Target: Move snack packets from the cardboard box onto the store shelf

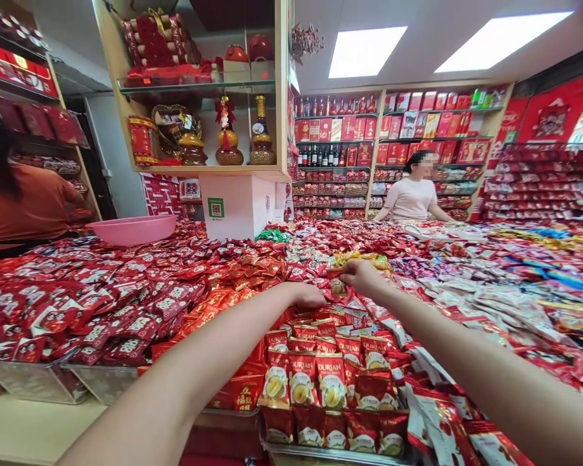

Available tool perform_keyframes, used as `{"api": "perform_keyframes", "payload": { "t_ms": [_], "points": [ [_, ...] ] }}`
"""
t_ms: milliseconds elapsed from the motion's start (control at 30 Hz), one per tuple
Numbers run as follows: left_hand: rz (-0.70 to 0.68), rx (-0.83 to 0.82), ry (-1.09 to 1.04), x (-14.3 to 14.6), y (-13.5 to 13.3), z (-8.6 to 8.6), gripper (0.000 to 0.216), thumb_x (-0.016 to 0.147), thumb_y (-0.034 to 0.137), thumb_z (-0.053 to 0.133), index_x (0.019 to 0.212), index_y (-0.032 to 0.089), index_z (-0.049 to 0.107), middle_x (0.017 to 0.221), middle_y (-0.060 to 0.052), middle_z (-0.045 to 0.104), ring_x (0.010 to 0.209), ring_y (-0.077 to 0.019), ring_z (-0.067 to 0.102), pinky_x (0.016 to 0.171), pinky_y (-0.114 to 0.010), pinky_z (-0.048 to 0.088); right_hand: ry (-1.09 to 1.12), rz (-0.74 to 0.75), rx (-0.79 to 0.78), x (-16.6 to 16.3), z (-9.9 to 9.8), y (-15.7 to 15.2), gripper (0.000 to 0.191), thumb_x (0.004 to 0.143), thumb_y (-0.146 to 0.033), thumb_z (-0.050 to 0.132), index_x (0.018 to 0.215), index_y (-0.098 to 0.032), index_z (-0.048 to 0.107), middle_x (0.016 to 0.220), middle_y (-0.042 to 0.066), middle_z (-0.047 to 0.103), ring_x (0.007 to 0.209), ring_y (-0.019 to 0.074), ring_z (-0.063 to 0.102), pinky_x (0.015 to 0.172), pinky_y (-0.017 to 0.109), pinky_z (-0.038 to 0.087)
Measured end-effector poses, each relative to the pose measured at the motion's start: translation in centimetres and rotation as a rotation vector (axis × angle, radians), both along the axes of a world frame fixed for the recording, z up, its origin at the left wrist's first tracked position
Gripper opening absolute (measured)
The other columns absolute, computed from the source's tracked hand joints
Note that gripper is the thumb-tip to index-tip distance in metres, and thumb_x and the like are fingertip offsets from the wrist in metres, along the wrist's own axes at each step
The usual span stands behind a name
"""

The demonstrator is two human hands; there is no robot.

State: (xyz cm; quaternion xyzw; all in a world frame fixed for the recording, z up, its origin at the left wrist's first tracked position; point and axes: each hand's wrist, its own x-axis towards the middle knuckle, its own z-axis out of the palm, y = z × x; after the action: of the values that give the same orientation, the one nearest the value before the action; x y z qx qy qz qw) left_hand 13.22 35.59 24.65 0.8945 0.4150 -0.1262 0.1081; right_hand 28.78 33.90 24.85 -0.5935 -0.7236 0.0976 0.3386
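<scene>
Head view: I note the right hand (363,275) pinching a small red foil sweet packet (339,285) at its fingertips, just over the heap. The left hand (309,296) lies just beside it, fingers curled down; I cannot tell whether they grip anything. Red durian-print foil packets (330,374) lie behind the fingers, towards the wrists. I judge this a picking step. Lifting the packet clear calls for a steady pinch.

The durian packets (317,382) are red, with pale letters and a yellow fruit picture on each. Just behind the durian packets, the small packet (339,285) is mostly red. Left of the durian packets, the heaped sachets (92,304) are dark red with white signs. Further back on that side, the basin (133,230) is plain pink. Right of the durian packets, the wrappers (490,291) mix red, white, yellow and blue.
</scene>
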Motion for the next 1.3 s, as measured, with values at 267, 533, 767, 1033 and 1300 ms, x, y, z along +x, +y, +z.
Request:
{"api": "perform_keyframes", "payload": {
  "t_ms": [267, 533, 767, 1033, 1300],
  "points": [
    [-0.084, -0.031, -0.009, -0.6, -1.8, 1.4, 0.029, 0.074, 0.022, 0.039, 0.091, 0.018, 0.062, 0.103, -0.002, 0.062, 0.092, -0.0166, 0.053, 0.086, -0.028, 0.038, -0.008, 0.189, -0.3, -1.7, -2.8, 2.5, 0.006, 0.061, -0.012, 0.059, 0.065, -0.016, 0.061, 0.05, -0.005, 0.056, 0.047, 0.0064, 0.047, 0.046, 0.016, 0.036],
    [-0.014, 0.005, 0.003, -1.3, -1.7, 1.8, 0.033, 0.073, 0.021, 0.039, 0.097, 0.019, 0.061, 0.1, -0.003, 0.064, 0.084, -0.015, 0.056, 0.073, -0.024, 0.043, -0.071, 0.28, -0.488, -2.1, -2.6, 2.6, 0.009, 0.061, -0.013, 0.06, 0.069, -0.015, 0.062, 0.049, -0.005, 0.054, 0.043, 0.0055, 0.046, 0.045, 0.016, 0.038],
    [0.089, 0.126, -0.005, -2.4, -1.1, 1.3, 0.043, 0.058, 0.009, 0.052, 0.099, 0.02, 0.059, 0.088, -0.002, 0.066, 0.072, -0.0143, 0.057, 0.057, -0.02, 0.043, -0.227, 0.283, -0.468, -2.1, -2.0, 2.6, 0.011, 0.066, -0.025, 0.058, 0.063, -0.016, 0.064, 0.052, -0.002, 0.057, 0.046, 0.0065, 0.044, 0.044, 0.017, 0.035],
    [0.157, 0.281, -0.036, -1.6, -1.0, 0.3, 0.03, 0.056, 0.009, 0.057, 0.085, 0.015, 0.062, 0.083, -0.005, 0.066, 0.072, -0.018, 0.058, 0.063, -0.025, 0.046, -0.385, 0.257, -0.417, -2.5, -2.2, 2.4, 0.013, 0.062, -0.019, 0.057, 0.051, -0.017, 0.063, 0.044, -0.002, 0.052, 0.042, 0.0079, 0.041, 0.044, 0.019, 0.033],
    [0.195, 0.337, -0.048, -2.5, -3.5, 1.0, 0.031, 0.062, 0.011, 0.055, 0.09, 0.02, 0.064, 0.092, -0.005, 0.066, 0.084, -0.0197, 0.059, 0.073, -0.027, 0.045, -0.418, 0.163, -0.182, -1.8, -1.6, -0.3, 0.014, 0.067, -0.027, 0.058, 0.065, -0.019, 0.068, 0.059, 0.001, 0.062, 0.056, 0.0111, 0.052, 0.05, 0.019, 0.035]
  ]
}}
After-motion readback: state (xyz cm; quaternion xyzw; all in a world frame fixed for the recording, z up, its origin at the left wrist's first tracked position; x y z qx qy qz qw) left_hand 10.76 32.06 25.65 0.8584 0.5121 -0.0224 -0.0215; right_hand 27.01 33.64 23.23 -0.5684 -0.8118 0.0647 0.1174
